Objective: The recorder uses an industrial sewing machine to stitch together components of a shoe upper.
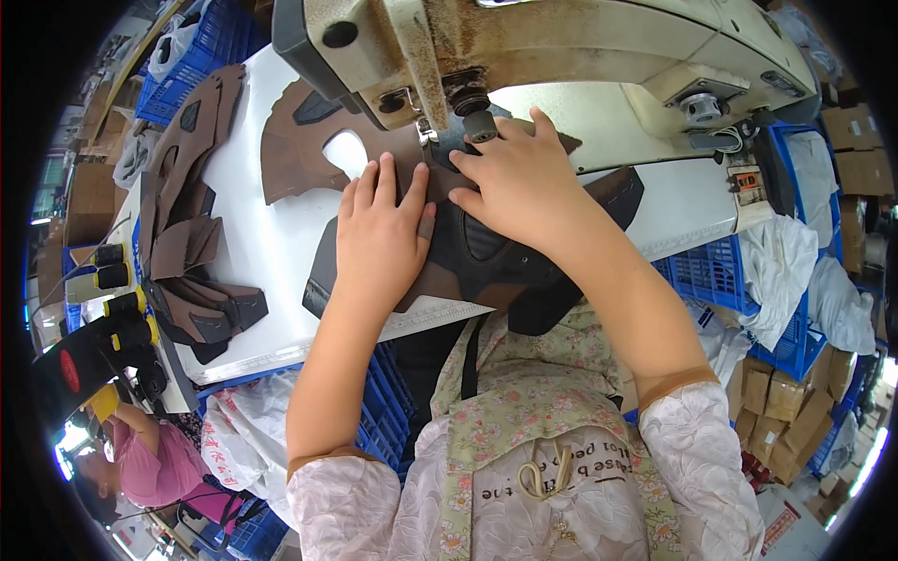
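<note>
My left hand point(383, 234) lies flat with its fingers stretched out on brown and black leather-like shoe pieces. Beside the needle and presser foot point(427, 131) of a sewing machine point(599, 42), my right hand point(524, 178) rests on the same work, fingers spread. A brown cut piece point(295, 154) with a rounded opening extends to the left of the needle. Nearer to me, a dark upper section point(449, 271) hangs partly over the table's front edge. What lies under my palms is hidden.
More brown pieces lie stacked point(187, 140) on the left of the white table point(257, 290). Blue crates point(706, 271) with plastic bags stand right and below. Thread spools point(112, 276) are at far left. A person in pink point(164, 467) works at lower left. Cartons point(786, 402) stand at right.
</note>
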Tool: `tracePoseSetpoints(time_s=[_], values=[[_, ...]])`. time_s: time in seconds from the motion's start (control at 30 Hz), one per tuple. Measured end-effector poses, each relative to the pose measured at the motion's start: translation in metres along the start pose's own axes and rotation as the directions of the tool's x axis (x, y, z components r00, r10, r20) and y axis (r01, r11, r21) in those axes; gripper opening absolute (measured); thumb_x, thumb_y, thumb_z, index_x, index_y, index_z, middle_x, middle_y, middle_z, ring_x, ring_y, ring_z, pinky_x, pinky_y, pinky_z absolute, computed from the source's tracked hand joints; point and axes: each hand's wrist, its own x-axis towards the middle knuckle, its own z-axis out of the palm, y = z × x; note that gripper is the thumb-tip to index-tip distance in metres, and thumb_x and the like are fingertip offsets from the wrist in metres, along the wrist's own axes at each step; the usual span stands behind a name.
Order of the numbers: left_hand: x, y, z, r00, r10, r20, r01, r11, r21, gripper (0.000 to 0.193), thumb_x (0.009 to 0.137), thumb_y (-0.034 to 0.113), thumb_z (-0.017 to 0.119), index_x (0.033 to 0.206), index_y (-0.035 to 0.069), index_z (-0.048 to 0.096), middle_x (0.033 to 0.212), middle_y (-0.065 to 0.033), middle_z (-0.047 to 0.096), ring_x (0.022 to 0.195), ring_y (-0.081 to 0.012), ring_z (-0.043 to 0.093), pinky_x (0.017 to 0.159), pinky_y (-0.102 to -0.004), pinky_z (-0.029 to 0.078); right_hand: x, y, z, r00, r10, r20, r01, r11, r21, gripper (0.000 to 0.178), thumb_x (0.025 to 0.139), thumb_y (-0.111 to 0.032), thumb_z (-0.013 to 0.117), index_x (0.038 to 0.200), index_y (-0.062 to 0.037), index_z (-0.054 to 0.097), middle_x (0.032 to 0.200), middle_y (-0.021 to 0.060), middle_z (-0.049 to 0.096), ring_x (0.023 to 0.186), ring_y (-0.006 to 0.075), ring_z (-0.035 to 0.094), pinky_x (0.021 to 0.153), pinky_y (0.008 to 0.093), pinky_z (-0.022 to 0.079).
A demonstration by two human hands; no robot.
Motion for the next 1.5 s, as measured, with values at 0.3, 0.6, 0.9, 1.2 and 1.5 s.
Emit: tracePoseSetpoints(time_s=[0.3,0.6,0.9,1.2,1.5], values=[[0.011,0.004,0.008,0.999,-0.039,-0.031,0.040,0.998,0.052,0.042,0.095,0.026,0.055,0.133,0.008,0.057,0.137,-0.0246,0.052,0.127,-0.0388,0.049,0.108,-0.0479,0.035,0.013,0.014,0.014,0.998,0.001,-0.066,-0.002,1.000,-0.014,0.034,0.083,-0.044,0.068,0.105,-0.0204,0.075,0.110,0.0011,0.067,0.115,0.0239,0.056,0.108,0.0599,0.028],[0.019,0.000,0.014,0.995,-0.076,-0.062,0.080,0.995,0.066,0.043,0.095,0.025,0.055,0.133,0.006,0.057,0.137,-0.0220,0.053,0.128,-0.0368,0.048,0.108,-0.0481,0.035,0.025,0.024,0.015,0.994,-0.066,-0.083,0.068,0.997,0.025,0.034,0.082,-0.040,0.070,0.108,-0.0192,0.074,0.102,0.0054,0.070,0.103,0.0271,0.063,0.089,0.0458,0.046],[0.024,-0.006,0.017,0.994,-0.083,-0.076,0.085,0.996,0.025,0.043,0.093,0.024,0.057,0.133,0.007,0.057,0.136,-0.0207,0.053,0.128,-0.0356,0.048,0.109,-0.0479,0.036,0.030,0.027,0.017,0.982,-0.062,-0.178,0.078,0.993,0.085,0.032,0.080,-0.036,0.072,0.105,-0.0169,0.075,0.089,0.0078,0.070,0.081,0.0291,0.065,0.074,0.0408,0.052],[0.023,-0.006,0.019,0.991,-0.085,-0.107,0.086,0.996,-0.001,0.044,0.092,0.025,0.058,0.132,0.008,0.058,0.134,-0.0203,0.054,0.128,-0.0355,0.047,0.110,-0.0474,0.035,0.029,0.022,0.013,0.987,-0.055,-0.149,0.069,0.994,0.090,0.030,0.079,-0.037,0.073,0.101,-0.0165,0.073,0.090,0.0054,0.068,0.098,0.0269,0.062,0.082,0.0434,0.046],[0.032,-0.025,0.017,0.993,-0.065,-0.095,0.053,0.991,-0.122,0.038,0.090,0.019,0.058,0.126,0.009,0.061,0.124,-0.0120,0.059,0.126,-0.0281,0.049,0.116,-0.0492,0.025,0.022,0.008,-0.001,1.000,0.030,0.007,-0.030,0.996,0.089,0.038,0.084,-0.049,0.065,0.100,-0.0159,0.073,0.087,0.0082,0.071,0.092,0.0268,0.065,0.076,0.0427,0.048]])
